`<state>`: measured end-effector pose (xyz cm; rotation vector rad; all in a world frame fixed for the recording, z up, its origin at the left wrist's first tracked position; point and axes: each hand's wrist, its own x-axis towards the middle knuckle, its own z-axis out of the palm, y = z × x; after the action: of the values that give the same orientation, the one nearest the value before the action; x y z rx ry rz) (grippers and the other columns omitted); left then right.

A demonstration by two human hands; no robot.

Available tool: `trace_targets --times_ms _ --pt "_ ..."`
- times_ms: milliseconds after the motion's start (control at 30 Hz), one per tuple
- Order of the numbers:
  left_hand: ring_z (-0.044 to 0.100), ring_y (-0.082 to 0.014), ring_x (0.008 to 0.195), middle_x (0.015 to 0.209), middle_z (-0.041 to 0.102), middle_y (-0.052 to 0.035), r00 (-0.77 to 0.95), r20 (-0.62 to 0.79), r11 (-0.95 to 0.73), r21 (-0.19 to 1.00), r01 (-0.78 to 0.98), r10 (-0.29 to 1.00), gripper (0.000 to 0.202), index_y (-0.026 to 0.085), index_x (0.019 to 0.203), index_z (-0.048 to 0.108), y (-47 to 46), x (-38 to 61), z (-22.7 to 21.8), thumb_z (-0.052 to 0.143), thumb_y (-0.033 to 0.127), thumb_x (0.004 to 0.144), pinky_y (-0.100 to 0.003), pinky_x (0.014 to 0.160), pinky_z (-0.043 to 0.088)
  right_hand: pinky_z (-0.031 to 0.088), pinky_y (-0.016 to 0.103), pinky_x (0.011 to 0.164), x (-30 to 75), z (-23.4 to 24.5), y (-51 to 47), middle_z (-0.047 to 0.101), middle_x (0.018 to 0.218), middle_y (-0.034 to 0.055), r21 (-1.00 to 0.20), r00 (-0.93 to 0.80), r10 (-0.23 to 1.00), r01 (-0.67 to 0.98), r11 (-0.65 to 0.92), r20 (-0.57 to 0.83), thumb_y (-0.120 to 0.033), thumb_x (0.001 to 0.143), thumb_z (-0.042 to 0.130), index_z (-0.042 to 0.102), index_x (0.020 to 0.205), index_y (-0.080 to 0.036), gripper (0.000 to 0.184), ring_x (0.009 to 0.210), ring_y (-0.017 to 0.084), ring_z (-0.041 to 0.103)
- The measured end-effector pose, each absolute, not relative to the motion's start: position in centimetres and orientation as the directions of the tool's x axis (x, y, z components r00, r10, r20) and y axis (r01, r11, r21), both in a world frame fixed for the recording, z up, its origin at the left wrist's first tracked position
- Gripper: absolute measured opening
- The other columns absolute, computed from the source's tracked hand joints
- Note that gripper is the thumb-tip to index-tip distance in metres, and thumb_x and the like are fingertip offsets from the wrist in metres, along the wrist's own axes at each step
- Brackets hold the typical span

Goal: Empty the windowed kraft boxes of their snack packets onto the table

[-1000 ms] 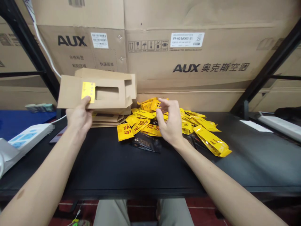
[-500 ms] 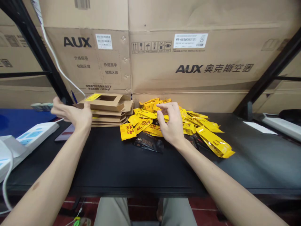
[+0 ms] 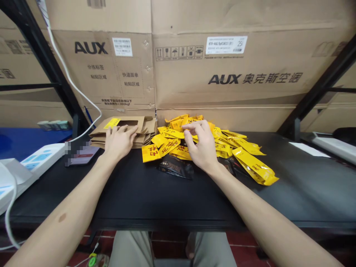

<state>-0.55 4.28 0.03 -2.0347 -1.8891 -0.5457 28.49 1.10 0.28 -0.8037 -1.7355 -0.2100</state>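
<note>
My left hand [image 3: 120, 141] lies palm down over the front of a stack of flattened brown paper boxes [image 3: 143, 140], fingers spread. The top box has a cut-out window and a yellow label [image 3: 112, 123]. My right hand [image 3: 202, 146] hovers at the pile of yellow packets [image 3: 172, 132], its fingers loosely curved and apart, nothing visible between them. Whether it touches a packet I cannot tell. A yellow packet [image 3: 151, 153] sits at the pile's left edge, and a longer one [image 3: 254, 165] at the right. Black packets [image 3: 176, 167] lie in front, partly under the yellow ones.
Large cardboard cartons [image 3: 228, 89] stand behind the black table [image 3: 172, 202]. On the left are a white power strip [image 3: 44, 155], a white cable and a purplish flat item [image 3: 85, 155]. A white paper strip [image 3: 309, 149] lies at right. Black shelf posts slant up on both sides.
My left hand has come down and to the right, from the left side of the box stack onto its front. The top box sits slightly lower. My right hand has barely moved.
</note>
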Motion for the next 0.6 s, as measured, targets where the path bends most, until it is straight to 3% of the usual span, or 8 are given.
trace_targets --times_ms 133,400,600 --pt "0.053 -0.0375 0.141 0.151 0.064 -0.0109 0.076 0.399 -0.094 0.026 0.995 0.914 0.051 0.034 0.142 0.068 4.8 -1.1 -0.5 0.037 0.045 0.103 -0.056 0.116 0.038 0.056 0.041 0.086 28.4 0.2 1.1 0.063 0.104 0.0076 -0.268 -0.121 0.42 0.608 0.748 0.899 -0.025 0.101 0.051 0.065 0.104 -0.022 0.015 0.093 0.019 0.063" --pt "0.055 -0.0445 0.137 0.155 0.055 -0.0209 0.105 0.222 -0.105 -0.009 0.994 0.969 0.055 0.026 0.144 0.067 5.1 -1.2 -1.2 0.039 0.044 0.101 -0.057 0.11 0.045 0.057 0.042 0.087 28.1 0.1 0.9 0.063 0.105 0.0076 -0.284 -0.136 0.447 0.602 0.746 0.884 -0.024 0.101 0.051 0.065 0.104 -0.022 0.015 0.092 0.019 0.065" --pt "0.057 -0.0371 0.138 0.16 0.052 -0.0157 0.13 0.152 -0.126 -0.033 0.991 0.98 0.055 0.027 0.149 0.061 4.8 -1.0 -1.0 0.05 0.036 0.096 -0.049 0.113 0.045 0.059 0.043 0.086 28.0 0.0 0.8 0.063 0.106 0.0081 -0.29 -0.14 0.455 0.599 0.746 0.88 -0.024 0.101 0.05 0.065 0.104 -0.021 0.016 0.088 0.018 0.065"
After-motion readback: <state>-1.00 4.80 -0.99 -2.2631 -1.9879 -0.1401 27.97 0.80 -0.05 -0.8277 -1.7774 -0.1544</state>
